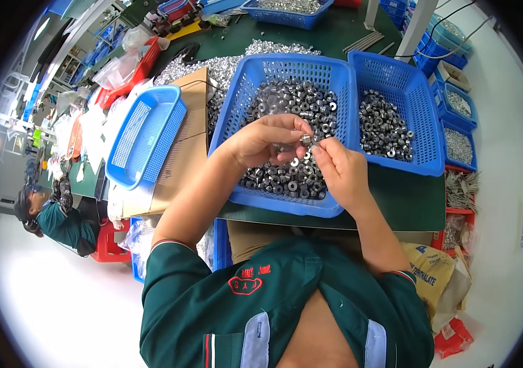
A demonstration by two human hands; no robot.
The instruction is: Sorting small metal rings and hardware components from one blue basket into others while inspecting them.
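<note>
"Which step is this?"

"Judging by the pose, handling one small metal piece, above the large blue basket on the desk."

"How is the grip on the left?"

"The left hand has its thumb and fingertips drawn together, clamped on the piece; whether more lies in the curled palm, I can't tell."

"And the right?"

"The right hand comes in from the right, thumb and forefinger nearly together just beside the piece. Whether they pinch it or something smaller is too small to tell."

"What would the next move call for?"

"Steady fingertips, I'd say: the left keeping its pinch, the right working lightly. Similar loose pieces lie below, and more fill part of the smaller blue basket on the right."
</note>
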